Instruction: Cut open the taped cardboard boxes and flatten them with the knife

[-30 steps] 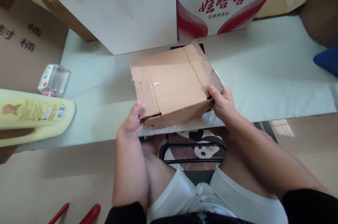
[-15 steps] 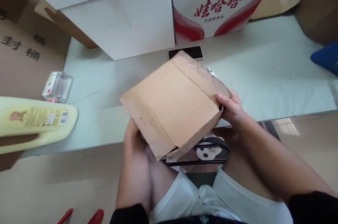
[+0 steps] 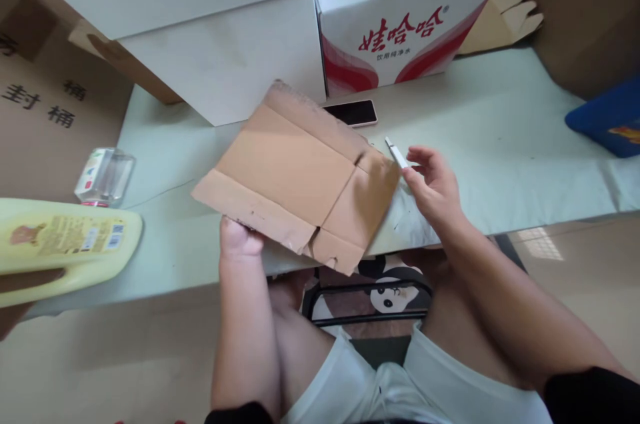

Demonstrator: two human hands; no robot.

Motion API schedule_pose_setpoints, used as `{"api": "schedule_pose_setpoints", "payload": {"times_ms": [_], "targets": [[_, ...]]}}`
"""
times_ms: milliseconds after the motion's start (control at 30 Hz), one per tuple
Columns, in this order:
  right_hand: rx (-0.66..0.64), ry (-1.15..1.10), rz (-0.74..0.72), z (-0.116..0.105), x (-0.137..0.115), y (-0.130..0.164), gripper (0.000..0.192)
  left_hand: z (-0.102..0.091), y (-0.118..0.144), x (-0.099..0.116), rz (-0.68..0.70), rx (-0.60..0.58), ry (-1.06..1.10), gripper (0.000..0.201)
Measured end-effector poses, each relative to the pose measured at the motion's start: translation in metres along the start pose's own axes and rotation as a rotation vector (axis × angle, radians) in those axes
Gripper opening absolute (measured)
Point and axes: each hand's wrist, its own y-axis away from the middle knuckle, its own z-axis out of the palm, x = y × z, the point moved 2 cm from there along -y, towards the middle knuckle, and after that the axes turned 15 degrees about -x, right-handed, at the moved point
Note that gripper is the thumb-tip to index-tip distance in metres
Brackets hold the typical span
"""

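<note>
A creased brown cardboard piece (image 3: 295,151) with torn, rough edges is tilted over the table, its right flap folded out. My left hand (image 3: 241,237) grips its lower left edge from below; most of the fingers are hidden under the cardboard. Off the cardboard's right corner, my right hand (image 3: 434,187) is open, thumb and fingers apart. Its fingertips are right by a slim white tool (image 3: 397,153), which looks like a utility knife lying on the table. Whether they touch it I cannot tell.
A phone (image 3: 355,113) lies behind the cardboard. White boxes (image 3: 240,57) and a red-and-white carton (image 3: 385,44) line the back of the covered table (image 3: 500,164). At left are a clear bottle (image 3: 113,177) and a yellow jug (image 3: 70,244); a blue object (image 3: 607,121) stands at right.
My right hand has let go of the cardboard and moved to the white tool. The cardboard has shifted left in my left hand, and its right side has opened out from its folded shape.
</note>
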Motion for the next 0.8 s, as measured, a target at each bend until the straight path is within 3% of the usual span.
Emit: {"api": "schedule_pose_setpoints", "payload": {"times_ms": [100, 233, 300, 400, 467, 533, 633, 667, 800], "targets": [[-0.023, -0.087, 0.101, 0.003, 0.005, 0.001, 0.046, 0.005, 0.0, 0.009, 0.031, -0.015, 0.045, 0.031], [-0.39, -0.62, 0.348, 0.033, 0.001, 0.011, 0.047, 0.005, 0.0, 0.013, -0.028, 0.039, 0.124, 0.032], [-0.496, -0.769, 0.438, 0.046, -0.006, 0.019, 0.048, 0.004, 0.0, 0.014, -0.056, 0.048, 0.164, 0.034], [-0.53, -0.768, 0.466, 0.047, -0.018, 0.034, 0.05, 0.0, 0.0, 0.022, -0.026, -0.008, 0.25, 0.036], [-0.505, -0.753, 0.485, 0.033, -0.024, 0.046, 0.055, -0.003, 0.0, 0.03, -0.043, -0.096, 0.31, 0.037], [-0.34, -0.709, 0.516, 0.008, -0.027, 0.06, 0.056, -0.006, 0.001, 0.037, -0.098, -0.2, 0.346, 0.038], [0.167, -0.577, 0.527, -0.045, -0.03, 0.078, 0.04, -0.011, 0.002, 0.044, -0.131, -0.295, 0.365, 0.036], [0.284, -0.544, 0.513, -0.062, -0.031, 0.082, 0.032, -0.012, 0.002, 0.044, -0.127, -0.301, 0.369, 0.035], [0.6, -0.364, 0.491, -0.12, -0.031, 0.082, 0.015, -0.011, 0.001, 0.04, -0.124, -0.298, 0.339, 0.03]]}}
